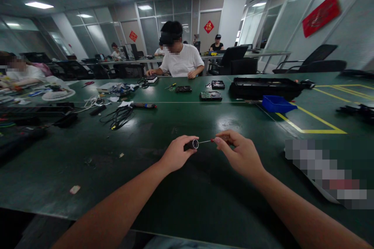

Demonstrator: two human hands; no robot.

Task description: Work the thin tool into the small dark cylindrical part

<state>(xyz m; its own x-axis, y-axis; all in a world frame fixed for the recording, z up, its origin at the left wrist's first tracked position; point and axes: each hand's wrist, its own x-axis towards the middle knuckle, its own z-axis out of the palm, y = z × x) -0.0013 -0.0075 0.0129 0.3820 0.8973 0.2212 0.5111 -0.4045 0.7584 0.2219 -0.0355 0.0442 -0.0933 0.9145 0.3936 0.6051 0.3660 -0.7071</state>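
My left hand (179,152) is closed around a short black flashlight (191,145), its round, silver-ringed end turned to the right. In my right hand (241,151) is a screwdriver (206,141) with a thin metal shaft and a red collar; the fingers cover much of its handle. The shaft points left at the flashlight's ringed end. Whether the tip touches the ring or goes inside, I cannot tell. Both hands are just above the green table (175,202), near its middle.
A blue bin (277,104) and a long black housing (264,88) stand at the back right. Hard drives (210,95) lie before a seated co-worker (182,60). To the left are a coiled black cable (118,118) and a white fan grille (58,93). A blurred-out packet (324,171) lies right.
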